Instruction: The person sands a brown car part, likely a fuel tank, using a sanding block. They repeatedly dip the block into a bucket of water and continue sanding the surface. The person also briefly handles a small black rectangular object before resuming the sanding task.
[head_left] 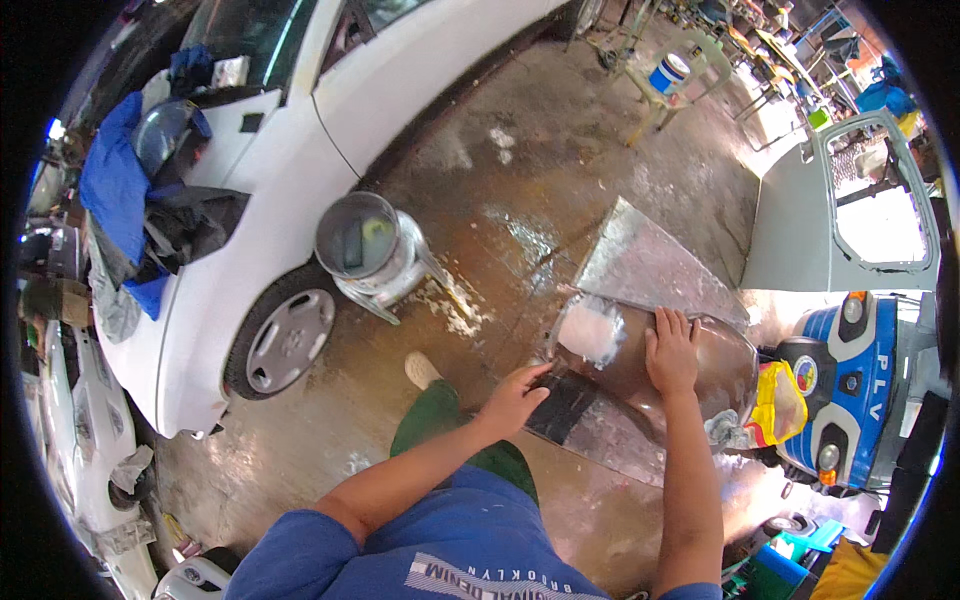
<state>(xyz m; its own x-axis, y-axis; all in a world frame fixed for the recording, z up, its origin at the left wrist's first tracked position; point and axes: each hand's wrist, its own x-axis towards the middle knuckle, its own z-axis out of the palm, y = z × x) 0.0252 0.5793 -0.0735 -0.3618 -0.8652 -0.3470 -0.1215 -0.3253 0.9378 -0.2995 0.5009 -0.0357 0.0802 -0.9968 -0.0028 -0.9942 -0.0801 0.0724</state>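
The right hand [672, 352] lies flat, its fingers [668, 322] spread and pressing palm-down on the upper face of a curved grey body panel [640, 380]; it grips nothing, it only bears on the surface. The left hand [515, 398] sits at the panel's near edge, at about nine o'clock from the right hand, fingers [535, 378] curled over that edge and touching a dark sheet [560, 405] that lies against the panel; whether the sheet is pinched or merely pressed I cannot tell. Just at ten o'clock of the right hand there is a white, foamy patch [590, 332] on the panel. The panel rests low over the wet concrete floor [480, 200], right of the picture's centre, with a flat grey triangular sheet [645, 265] behind it at twelve o'clock. A yellow and red cloth [782, 402] lies just beside the panel at three o'clock, against a small blue vehicle front [850, 390]. At ten o'clock, well apart, a grey bucket [358, 238] stands on a stand near the front wheel [290, 340] of a white car [300, 130]. A grey detached car door [850, 215] stands at one o'clock.
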